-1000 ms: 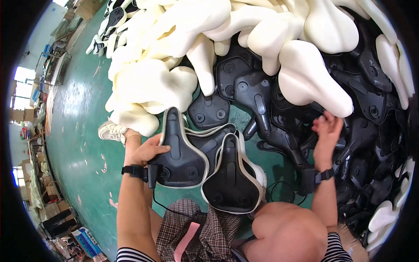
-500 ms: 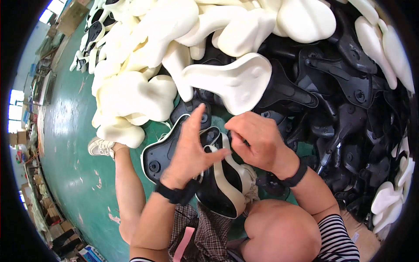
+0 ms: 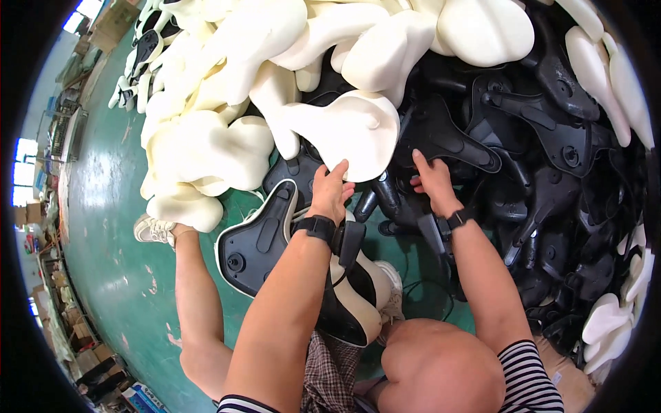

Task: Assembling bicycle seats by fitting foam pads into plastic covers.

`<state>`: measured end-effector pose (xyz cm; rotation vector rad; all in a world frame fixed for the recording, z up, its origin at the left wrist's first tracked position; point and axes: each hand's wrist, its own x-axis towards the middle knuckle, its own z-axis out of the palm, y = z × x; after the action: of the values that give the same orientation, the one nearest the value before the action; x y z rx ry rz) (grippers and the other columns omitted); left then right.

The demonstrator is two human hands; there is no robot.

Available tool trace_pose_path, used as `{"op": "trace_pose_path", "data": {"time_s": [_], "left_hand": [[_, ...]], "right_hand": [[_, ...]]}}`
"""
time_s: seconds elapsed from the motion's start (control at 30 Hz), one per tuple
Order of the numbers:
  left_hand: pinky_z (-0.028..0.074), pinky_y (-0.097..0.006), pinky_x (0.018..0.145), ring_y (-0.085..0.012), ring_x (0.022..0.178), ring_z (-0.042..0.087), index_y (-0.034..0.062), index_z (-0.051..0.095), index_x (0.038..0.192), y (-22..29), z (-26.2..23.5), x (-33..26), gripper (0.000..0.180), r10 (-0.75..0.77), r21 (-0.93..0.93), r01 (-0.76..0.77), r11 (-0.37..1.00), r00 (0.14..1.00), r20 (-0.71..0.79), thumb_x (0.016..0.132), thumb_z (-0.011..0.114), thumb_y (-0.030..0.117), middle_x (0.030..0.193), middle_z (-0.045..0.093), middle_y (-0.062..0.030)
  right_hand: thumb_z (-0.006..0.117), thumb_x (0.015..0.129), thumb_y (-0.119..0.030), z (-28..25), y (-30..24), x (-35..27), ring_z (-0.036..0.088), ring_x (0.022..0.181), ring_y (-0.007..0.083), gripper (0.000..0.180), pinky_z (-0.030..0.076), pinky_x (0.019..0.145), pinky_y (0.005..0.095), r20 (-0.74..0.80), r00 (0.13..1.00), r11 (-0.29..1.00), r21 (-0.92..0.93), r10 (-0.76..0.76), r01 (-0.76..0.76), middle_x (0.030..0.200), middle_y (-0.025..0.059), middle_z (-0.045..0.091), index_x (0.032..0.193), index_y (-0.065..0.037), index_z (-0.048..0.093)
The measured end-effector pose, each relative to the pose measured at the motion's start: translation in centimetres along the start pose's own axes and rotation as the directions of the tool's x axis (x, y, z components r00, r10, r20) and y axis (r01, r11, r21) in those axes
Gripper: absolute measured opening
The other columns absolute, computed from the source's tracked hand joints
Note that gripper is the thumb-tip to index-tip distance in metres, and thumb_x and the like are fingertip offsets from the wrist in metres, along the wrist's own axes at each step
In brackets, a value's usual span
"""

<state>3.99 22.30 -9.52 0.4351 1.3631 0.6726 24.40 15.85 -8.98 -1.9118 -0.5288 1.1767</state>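
Observation:
My left hand reaches forward and grips the lower edge of a cream foam saddle pad lying on the pile. My right hand is beside it, fingers closed on a black plastic saddle base just right of that pad. Both wrists wear black bands. Two black saddle bases with white rims lie upside down over my lap, one on the left and one under my left forearm.
A heap of cream foam pads fills the upper left and a heap of black bases the right. I sit on a green floor, my shoe out to the left. Boxes and clutter line the far left.
Both hands have left the saddles on my lap and moved forward to the pile. The left hand has taken the cream pad's edge and the right has gone to a black base.

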Motion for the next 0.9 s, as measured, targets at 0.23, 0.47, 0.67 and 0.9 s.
{"op": "trace_pose_path", "data": {"time_s": [0.23,0.47,0.67,0.9], "left_hand": [[0.048,-0.033,0.064,-0.0170,0.084,0.059,0.0053,0.052,0.099,0.9,-2.8,-3.4,0.017,0.142,-0.082,-0.144,0.986,0.990,-0.023,0.085,0.053,0.016,0.094,0.060,-0.0059],[0.048,-0.027,0.075,-0.0144,0.086,0.057,0.0038,0.046,0.102,3.5,-9.1,-12.1,0.024,0.421,0.029,-0.424,0.905,0.905,0.064,0.080,0.052,-0.003,0.097,0.059,-0.0087],[0.046,-0.030,0.093,-0.0176,0.107,0.057,0.0038,0.039,0.133,4.5,-9.1,-16.4,0.044,0.370,-0.090,-0.359,0.929,0.912,0.176,0.093,0.057,0.013,0.123,0.057,-0.0116],[0.047,-0.030,0.095,-0.0178,0.109,0.056,0.0028,0.041,0.131,4.4,-7.3,-16.3,0.041,0.370,-0.224,-0.322,0.920,0.902,0.224,0.095,0.056,0.014,0.122,0.056,-0.0124]], "right_hand": [[0.051,0.095,-0.014,-1.9,1.7,-4.8,0.059,0.102,0.0282,0.033,0.044,0.091,0.0343,-0.322,0.744,0.811,-0.251,-0.585,0.529,0.112,0.0200,0.061,0.122,0.005,0.050],[0.051,0.098,-0.015,-6.6,-2.2,-12.1,0.054,0.108,0.0183,0.037,0.042,0.095,0.0305,-0.540,0.678,0.757,0.109,-0.498,0.644,0.123,0.0134,0.057,0.130,0.003,0.047],[0.061,0.090,-0.010,-3.5,-8.5,-13.6,0.057,0.092,0.0099,0.021,0.045,0.085,0.0238,0.094,0.882,0.874,0.216,-0.462,0.435,0.103,0.0055,0.065,0.107,0.003,0.065],[0.061,0.088,-0.006,1.3,-6.9,-11.1,0.059,0.102,0.0224,0.016,0.044,0.090,0.0293,0.305,0.677,0.737,0.159,-0.669,0.657,0.109,0.0119,0.063,0.101,0.003,0.064]]}}
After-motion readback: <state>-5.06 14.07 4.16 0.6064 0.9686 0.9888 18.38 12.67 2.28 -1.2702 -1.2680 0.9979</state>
